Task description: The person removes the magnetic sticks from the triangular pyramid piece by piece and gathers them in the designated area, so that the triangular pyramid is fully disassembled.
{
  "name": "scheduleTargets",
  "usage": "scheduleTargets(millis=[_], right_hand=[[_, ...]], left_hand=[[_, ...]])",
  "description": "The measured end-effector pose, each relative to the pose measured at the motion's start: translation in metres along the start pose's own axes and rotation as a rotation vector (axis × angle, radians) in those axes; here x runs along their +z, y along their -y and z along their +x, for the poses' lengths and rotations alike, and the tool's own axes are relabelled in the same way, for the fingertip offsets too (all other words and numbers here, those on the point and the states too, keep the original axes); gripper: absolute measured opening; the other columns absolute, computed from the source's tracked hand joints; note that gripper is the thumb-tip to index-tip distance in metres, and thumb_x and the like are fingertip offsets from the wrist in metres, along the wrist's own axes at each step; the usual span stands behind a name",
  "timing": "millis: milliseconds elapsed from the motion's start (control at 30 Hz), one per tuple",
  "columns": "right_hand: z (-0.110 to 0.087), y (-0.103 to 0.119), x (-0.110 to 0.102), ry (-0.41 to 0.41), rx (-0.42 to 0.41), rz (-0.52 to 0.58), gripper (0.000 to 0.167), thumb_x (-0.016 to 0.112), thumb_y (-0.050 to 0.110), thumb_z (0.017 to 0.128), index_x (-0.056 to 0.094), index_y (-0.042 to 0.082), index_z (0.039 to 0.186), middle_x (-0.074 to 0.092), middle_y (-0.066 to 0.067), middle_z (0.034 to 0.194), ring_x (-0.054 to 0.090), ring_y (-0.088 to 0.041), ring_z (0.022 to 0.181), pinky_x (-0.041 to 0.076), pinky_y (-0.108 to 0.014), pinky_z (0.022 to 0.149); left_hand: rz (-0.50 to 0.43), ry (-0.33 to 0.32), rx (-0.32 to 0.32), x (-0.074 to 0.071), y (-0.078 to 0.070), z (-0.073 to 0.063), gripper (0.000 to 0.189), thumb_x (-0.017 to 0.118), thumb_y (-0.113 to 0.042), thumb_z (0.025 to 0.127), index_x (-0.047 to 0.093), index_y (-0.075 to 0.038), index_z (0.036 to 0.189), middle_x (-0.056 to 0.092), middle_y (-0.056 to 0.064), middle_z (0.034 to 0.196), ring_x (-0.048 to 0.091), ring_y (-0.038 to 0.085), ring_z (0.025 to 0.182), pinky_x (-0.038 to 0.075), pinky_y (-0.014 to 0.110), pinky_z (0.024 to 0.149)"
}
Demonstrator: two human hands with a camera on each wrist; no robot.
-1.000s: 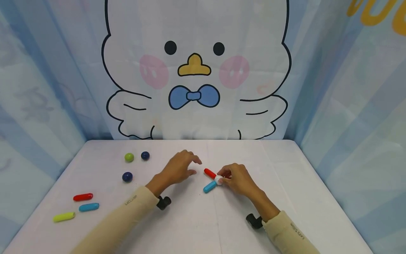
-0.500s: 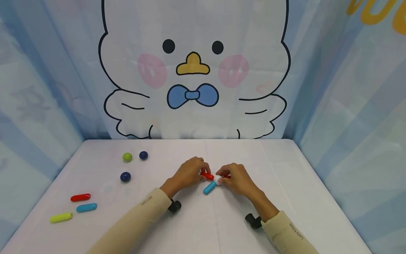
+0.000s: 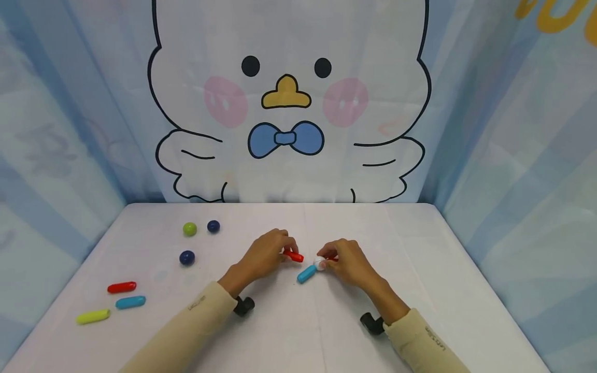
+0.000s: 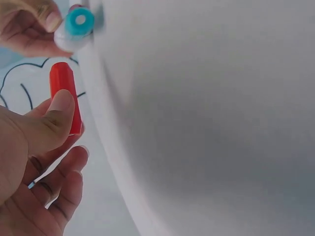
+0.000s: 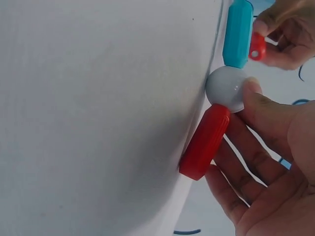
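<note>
My left hand [image 3: 268, 253] pinches a red toy rod [image 4: 61, 76] between thumb and fingers; its near end points toward the white ball, with a gap between. My right hand [image 3: 347, 263] holds the white ball [image 5: 225, 87] with thumb and fingertips. A blue toy rod [image 3: 306, 274] is joined to one side of this ball and lies toward the front left. Another red rod [image 5: 205, 142] sticks out from the ball's other side, under the right hand, and is mostly hidden in the head view. A small pale dot shows on the blue rod's end [image 4: 80, 19].
On the left of the white table [image 3: 261, 342] lie a red rod [image 3: 122, 287], a blue rod [image 3: 130, 302] and a yellow-green rod [image 3: 93, 316]. Farther back are a green ball [image 3: 189, 229] and two dark blue balls [image 3: 213, 226]. A printed curtain [image 3: 289, 171] stands behind.
My left hand came to the red rod beside the white ball, took hold of it and drew it leftward, away from the ball. The right hand has stayed on the ball.
</note>
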State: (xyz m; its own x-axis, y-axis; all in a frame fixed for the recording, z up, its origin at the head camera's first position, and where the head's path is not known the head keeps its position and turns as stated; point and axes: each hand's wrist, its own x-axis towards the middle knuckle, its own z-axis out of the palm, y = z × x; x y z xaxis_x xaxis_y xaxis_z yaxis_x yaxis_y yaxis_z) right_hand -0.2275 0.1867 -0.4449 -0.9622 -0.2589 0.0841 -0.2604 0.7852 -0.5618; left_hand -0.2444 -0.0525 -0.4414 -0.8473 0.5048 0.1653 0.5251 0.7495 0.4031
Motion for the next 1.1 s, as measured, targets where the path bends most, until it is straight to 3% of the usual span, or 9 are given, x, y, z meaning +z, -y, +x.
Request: scheduleTargets(millis=[233,600,867,1000,1100], right_hand=[[-0.002,-0.001,0.0,-0.029,-0.006,0.001,0.01,0.086,0.013,0.089,0.083,0.015,0.099,0.078,0.003,0.093,0.066,-0.012,0.089,0.057,-0.037,0.086],[-0.002,-0.001,0.002,-0.028,-0.008,0.015,0.009,0.085,0.014,0.09,0.082,0.014,0.099,0.078,0.002,0.092,0.066,-0.012,0.089,0.057,-0.037,0.085],[-0.001,-0.002,0.003,-0.031,-0.005,0.012,0.011,0.086,0.015,0.089,0.082,0.014,0.099,0.078,0.003,0.092,0.067,-0.011,0.089,0.057,-0.038,0.086],[-0.002,-0.002,0.003,-0.032,-0.005,0.013,0.011,0.086,0.015,0.089,0.082,0.015,0.1,0.077,0.004,0.092,0.066,-0.011,0.088,0.057,-0.037,0.086],[-0.002,-0.001,0.003,-0.036,-0.007,0.014,0.011,0.086,0.015,0.089,0.083,0.014,0.099,0.077,0.004,0.092,0.065,-0.011,0.088,0.057,-0.037,0.086]], left_hand=[[0.021,-0.051,-0.105,-0.026,0.01,-0.037,0.023,0.087,-0.008,0.087,0.081,-0.021,0.105,0.068,-0.006,0.097,0.061,0.015,0.096,0.058,0.034,0.089],[0.065,-0.044,-0.233,-0.053,0.037,-0.108,0.027,0.087,-0.008,0.087,0.078,-0.023,0.107,0.066,-0.007,0.097,0.061,0.015,0.094,0.059,0.037,0.089],[0.074,-0.016,-0.407,-0.064,0.057,-0.164,0.032,0.089,-0.005,0.083,0.077,-0.02,0.109,0.068,-0.003,0.098,0.059,0.016,0.092,0.061,0.043,0.088],[0.065,0.001,-0.516,-0.07,0.067,-0.186,0.031,0.09,-0.006,0.083,0.077,-0.015,0.11,0.068,0.002,0.101,0.058,0.02,0.094,0.062,0.047,0.09],[0.087,-0.005,-0.553,-0.073,0.075,-0.2,0.031,0.091,-0.009,0.081,0.076,-0.012,0.108,0.068,0.004,0.101,0.057,0.023,0.095,0.061,0.051,0.091]])
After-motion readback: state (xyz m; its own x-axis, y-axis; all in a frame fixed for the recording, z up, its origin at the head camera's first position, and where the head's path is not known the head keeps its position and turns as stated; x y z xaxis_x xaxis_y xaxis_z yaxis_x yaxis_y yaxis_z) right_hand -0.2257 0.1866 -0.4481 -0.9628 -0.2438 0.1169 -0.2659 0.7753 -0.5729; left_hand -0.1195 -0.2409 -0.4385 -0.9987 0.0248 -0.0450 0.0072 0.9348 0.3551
